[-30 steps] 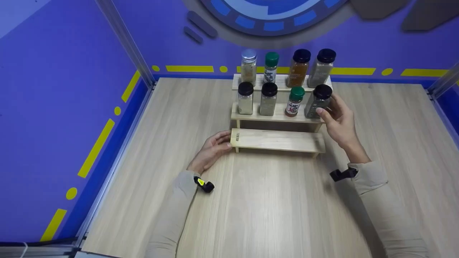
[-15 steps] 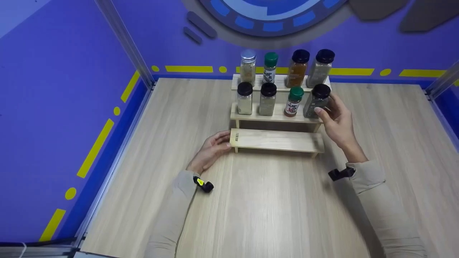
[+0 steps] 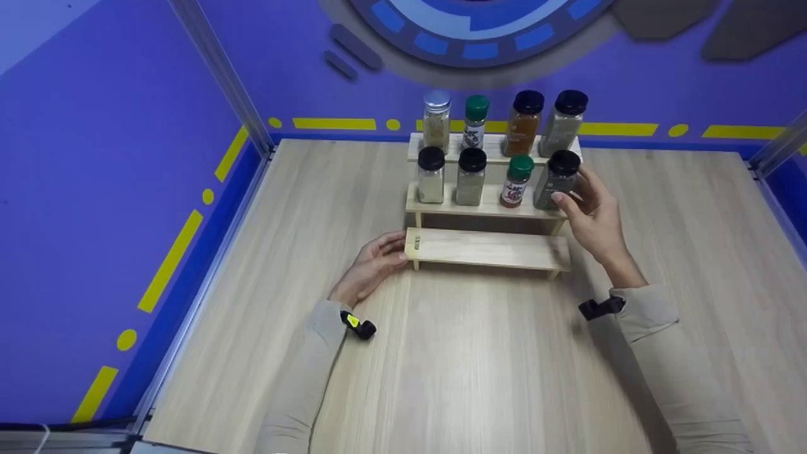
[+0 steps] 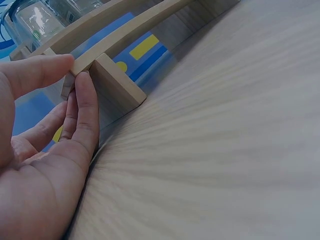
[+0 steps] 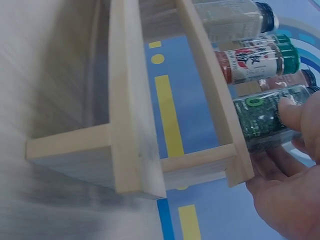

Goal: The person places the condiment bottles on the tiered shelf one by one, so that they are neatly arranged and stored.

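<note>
A three-tier wooden spice rack [image 3: 485,247] stands on the table. At the left end of its lowest step, my left hand [image 3: 372,268] pinches the board's corner; the left wrist view shows the thumb on the corner and fingertips against the wood [image 4: 117,80]. My right hand [image 3: 596,222] holds a black-capped spice jar [image 3: 553,189] at the right end of the middle step. In the right wrist view the thumb presses this jar of dark green flakes [image 5: 265,112], its other fingers partly hidden behind. The jar stands upright, its base at the step.
Left of the held jar on the middle step are a small green-capped jar [image 3: 515,189] and two black-capped jars [image 3: 470,186]. Several jars, including a silver-capped one [image 3: 436,126], line the top step. A blue-purple wall [image 3: 302,88] rises close behind the rack.
</note>
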`<state>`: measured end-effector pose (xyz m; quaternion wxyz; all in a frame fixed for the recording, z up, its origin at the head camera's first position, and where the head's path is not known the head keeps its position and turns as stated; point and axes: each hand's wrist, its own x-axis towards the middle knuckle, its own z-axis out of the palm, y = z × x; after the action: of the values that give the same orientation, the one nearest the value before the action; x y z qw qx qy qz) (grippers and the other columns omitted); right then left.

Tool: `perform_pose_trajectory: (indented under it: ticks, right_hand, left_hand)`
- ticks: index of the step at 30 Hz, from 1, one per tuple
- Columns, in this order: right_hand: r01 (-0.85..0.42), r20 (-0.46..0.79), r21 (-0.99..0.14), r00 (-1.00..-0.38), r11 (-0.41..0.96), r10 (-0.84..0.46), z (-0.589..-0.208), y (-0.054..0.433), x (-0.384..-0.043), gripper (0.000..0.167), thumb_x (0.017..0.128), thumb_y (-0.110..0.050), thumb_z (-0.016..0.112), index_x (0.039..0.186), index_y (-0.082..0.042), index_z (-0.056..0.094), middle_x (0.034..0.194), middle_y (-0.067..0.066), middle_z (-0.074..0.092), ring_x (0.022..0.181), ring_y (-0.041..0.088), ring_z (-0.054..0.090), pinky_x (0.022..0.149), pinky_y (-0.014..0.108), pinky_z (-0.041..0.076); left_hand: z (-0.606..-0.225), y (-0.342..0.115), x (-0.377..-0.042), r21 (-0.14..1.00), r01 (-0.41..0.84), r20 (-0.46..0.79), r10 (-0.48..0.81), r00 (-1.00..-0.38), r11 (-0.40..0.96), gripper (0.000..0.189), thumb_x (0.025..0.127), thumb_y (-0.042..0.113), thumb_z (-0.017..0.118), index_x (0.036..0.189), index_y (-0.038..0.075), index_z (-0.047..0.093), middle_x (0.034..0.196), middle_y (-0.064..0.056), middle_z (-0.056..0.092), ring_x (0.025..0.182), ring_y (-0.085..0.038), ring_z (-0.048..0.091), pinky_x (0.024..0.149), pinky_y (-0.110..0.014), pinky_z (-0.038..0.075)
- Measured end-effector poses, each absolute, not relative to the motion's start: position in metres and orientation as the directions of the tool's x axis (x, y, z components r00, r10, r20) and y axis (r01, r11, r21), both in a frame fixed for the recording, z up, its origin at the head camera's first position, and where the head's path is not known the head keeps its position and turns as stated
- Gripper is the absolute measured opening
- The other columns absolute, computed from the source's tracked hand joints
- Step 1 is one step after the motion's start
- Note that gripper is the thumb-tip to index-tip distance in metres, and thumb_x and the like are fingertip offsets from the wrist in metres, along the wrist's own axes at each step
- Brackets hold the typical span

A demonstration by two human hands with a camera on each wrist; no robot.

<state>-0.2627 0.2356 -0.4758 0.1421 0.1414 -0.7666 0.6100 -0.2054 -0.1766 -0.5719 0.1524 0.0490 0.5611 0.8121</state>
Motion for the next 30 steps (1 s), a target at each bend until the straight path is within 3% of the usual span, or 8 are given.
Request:
perform_pose_trajectory:
  ticks: [6,11,19,30]
  right_hand:
    - [-0.387,0.39,-0.895,-0.92,0.22,-0.032,-0.4718,0.2383,-0.2632,0.06,0.102,-0.002,0.069,0.159,-0.007,0.05,0.152,0.017,0.06,0.133,0.01,0.061,0.118,0.031,0.049]
    - [-0.401,0.402,-0.894,-0.915,0.2,-0.037,-0.4702,0.2391,-0.2633,0.061,0.1,0.0,0.07,0.158,-0.007,0.051,0.149,0.016,0.062,0.13,0.009,0.062,0.115,0.026,0.05]
    - [-0.42,0.419,-0.891,-0.907,0.172,-0.046,-0.47,0.2409,-0.2636,0.06,0.098,0.004,0.071,0.155,-0.004,0.054,0.139,-0.001,0.067,0.126,0.006,0.065,0.11,0.021,0.052]
    - [-0.415,0.409,-0.891,-0.91,0.181,-0.075,-0.4667,0.2436,-0.2625,0.056,0.1,0.003,0.069,0.154,-0.003,0.055,0.139,-0.003,0.065,0.128,0.007,0.063,0.11,0.02,0.052]
  left_hand:
    - [-0.5706,-0.1751,-0.2063,0.927,-0.186,-0.084,0.303,-0.949,-0.325,0.065,0.098,-0.008,0.062,0.158,-0.01,0.037,0.15,-0.018,0.054,0.127,-0.018,0.06,0.108,-0.03,0.055]
    - [-0.5708,-0.1754,-0.2055,0.928,-0.179,-0.076,0.304,-0.95,-0.326,0.066,0.098,-0.008,0.063,0.158,-0.009,0.037,0.15,-0.018,0.054,0.127,-0.018,0.06,0.108,-0.03,0.055]
    - [-0.5686,-0.1753,-0.2031,0.928,-0.184,-0.082,0.304,-0.949,-0.324,0.065,0.098,-0.009,0.062,0.158,-0.01,0.037,0.149,-0.017,0.055,0.125,-0.017,0.061,0.108,-0.032,0.056]
    - [-0.5641,-0.1752,-0.2042,0.918,-0.212,-0.105,0.31,-0.945,-0.335,0.063,0.098,-0.006,0.061,0.157,-0.009,0.038,0.144,-0.014,0.057,0.12,-0.017,0.064,0.105,-0.032,0.057]
